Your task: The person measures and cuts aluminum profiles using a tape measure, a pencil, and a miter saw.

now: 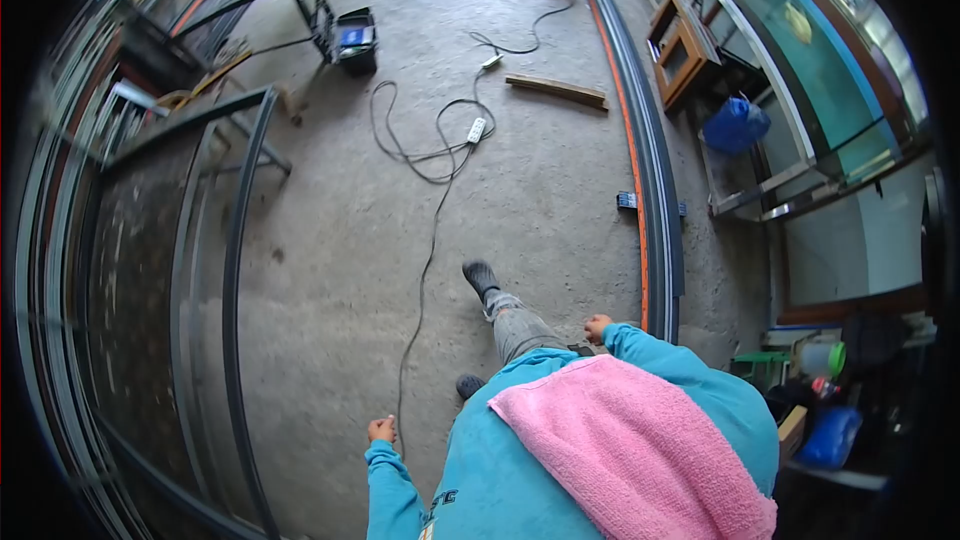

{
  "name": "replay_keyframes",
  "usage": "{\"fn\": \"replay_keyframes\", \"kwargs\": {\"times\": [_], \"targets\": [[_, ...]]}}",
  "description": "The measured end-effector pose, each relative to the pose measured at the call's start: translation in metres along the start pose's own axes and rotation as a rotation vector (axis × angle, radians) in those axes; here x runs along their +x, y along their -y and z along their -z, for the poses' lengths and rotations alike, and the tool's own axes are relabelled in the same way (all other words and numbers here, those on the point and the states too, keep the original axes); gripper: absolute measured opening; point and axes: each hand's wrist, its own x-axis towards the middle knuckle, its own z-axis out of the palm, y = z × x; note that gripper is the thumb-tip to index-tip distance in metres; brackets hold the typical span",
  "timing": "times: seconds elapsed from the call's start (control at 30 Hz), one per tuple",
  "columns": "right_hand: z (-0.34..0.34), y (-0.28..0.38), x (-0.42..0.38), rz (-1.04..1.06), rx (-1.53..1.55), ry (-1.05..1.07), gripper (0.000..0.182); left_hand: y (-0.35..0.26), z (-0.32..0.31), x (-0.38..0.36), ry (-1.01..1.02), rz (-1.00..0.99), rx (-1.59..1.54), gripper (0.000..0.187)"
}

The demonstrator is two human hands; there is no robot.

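Observation:
My left hand (pixel 381 428) hangs low beside my body, its fingers loosely curled with nothing seen in them. Close to its right, a dark power cable (pixel 432 240) runs along the concrete floor (pixel 330 270). My right hand (pixel 597 328) is at my other side with curled fingers, and no object shows in it. Nearest to that hand are long dark metal profiles (pixel 655 190) with an orange edge, lying on the floor. A pink towel (pixel 620 440) lies over my blue top. One dark shoe (pixel 480 277) is ahead of the other.
Ahead, the cable loops around a white power strip (pixel 477 130). A wooden plank (pixel 556 92) and a black bin (pixel 356 40) are on the floor. Metal frames (pixel 235 270) line the left. Glass panels (pixel 820 70) and a blue jug (pixel 736 126) stand right.

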Motion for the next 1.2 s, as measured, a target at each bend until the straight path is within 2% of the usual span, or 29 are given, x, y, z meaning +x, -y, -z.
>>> {"fn": "replay_keyframes", "kwargs": {"times": [0.03,0.07,0.1,0.2,0.3,0.33,0.37,0.4,0.47,0.5,0.63,0.67,0.7,0.73,0.77,0.8,0.83,0.87,0.9,0.93,1.0,1.03,1.1,1.17,1.2], "targets": [[-0.008,-0.005,-0.006,-0.053,0.014,-0.066,0.036,-0.024,0.011,0.017,-0.022,-0.043,-0.01,0.03],[-0.014,-0.003,-0.009,-0.045,0.041,-0.077,0.036,-0.045,0.014,0.032,-0.045,-0.085,-0.03,0.029],[0.01,0.018,0.001,-0.11,-0.007,-0.045,0.033,-0.094,-0.005,0.032,-0.045,-0.021,0.024,0.029],[0.037,0.115,0.045,-0.029,-0.059,-0.083,0.023,-0.231,-0.048,0.091,-0.043,-0.071,-0.055,0.029],[0.028,0.151,0.235,0.4,-0.62,-0.236,0.024,-0.34,-0.102,0.101,0.001,-0.077,-0.043,0.031],[0.052,0.226,0.206,0.451,-0.718,-0.129,0.025,-0.372,-0.116,0.102,0.004,-0.076,-0.024,0.031],[0.077,0.306,0.174,0.509,-0.806,-0.021,0.027,-0.404,-0.131,0.107,0.107,-0.161,0.065,0.032],[0.085,0.363,0.183,0.53,-0.566,-0.078,0.025,-0.432,-0.14,0.115,0.21,-0.244,0.15,0.033],[0.099,0.47,0.211,0.628,-0.076,-0.165,0.023,-0.48,-0.154,0.147,0.251,-0.299,0.104,0.033],[0.119,0.544,0.187,0.453,0.165,-0.099,0.024,-0.508,-0.162,0.166,0.294,-0.359,0.048,0.032],[0.155,0.74,0.216,0.574,0.354,-0.078,0.027,-0.622,-0.179,0.223,0.276,-0.272,0.002,0.028],[0.162,0.78,0.225,0.624,0.414,-0.05,0.026,-0.648,-0.184,0.243,0.252,-0.166,0.024,0.028],[0.169,0.835,0.258,0.617,0.442,-0.061,0.026,-0.701,-0.183,0.292,0.229,-0.062,0.064,0.029],[0.167,0.844,0.285,0.629,0.533,-0.049,0.025,-0.715,-0.175,0.327,0.229,-0.066,0.091,0.029],[0.174,0.854,0.308,0.649,0.621,-0.049,0.025,-0.739,-0.181,0.361,0.229,0.063,0.116,0.031],[0.185,0.857,0.32,0.573,0.609,-0.082,0.023,-0.768,-0.187,0.388,0.229,0.193,0.142,0.033],[0.193,0.852,0.328,0.494,0.591,-0.111,0.021,-0.812,-0.188,0.403,0.257,0.176,0.222,0.034],[0.199,0.845,0.345,0.37,0.561,-0.177,0.02,-0.871,-0.195,0.415,0.279,0.051,0.352,0.036],[0.216,0.853,0.313,0.234,0.776,-0.052,0.019,-0.929,-0.205,0.426,0.282,-0.114,0.52,0.037],[0.225,0.85,0.313,0.163,0.796,-0.112,0.018,-0.982,-0.217,0.44,0.271,-0.246,0.648,0.039],[0.232,0.833,0.32,0.077,0.836,-0.164,0.017,-1.086,-0.248,0.48,0.277,-0.472,0.577,0.039],[0.238,0.828,0.326,0.009,0.789,-0.206,0.019,-1.148,-0.266,0.49,0.326,-0.534,0.564,0.027],[0.245,0.829,0.341,-0.129,0.693,-0.28,0.026,-1.263,-0.304,0.501,0.421,-0.55,0.365,0.027],[0.258,0.856,0.354,-0.275,0.714,-0.314,0.03,-1.372,-0.347,0.495,0.356,-0.636,0.414,0.023],[0.268,0.882,0.363,-0.279,0.726,-0.313,0.03,-1.411,-0.369,0.511,0.382,-0.637,0.397,0.025]]}}
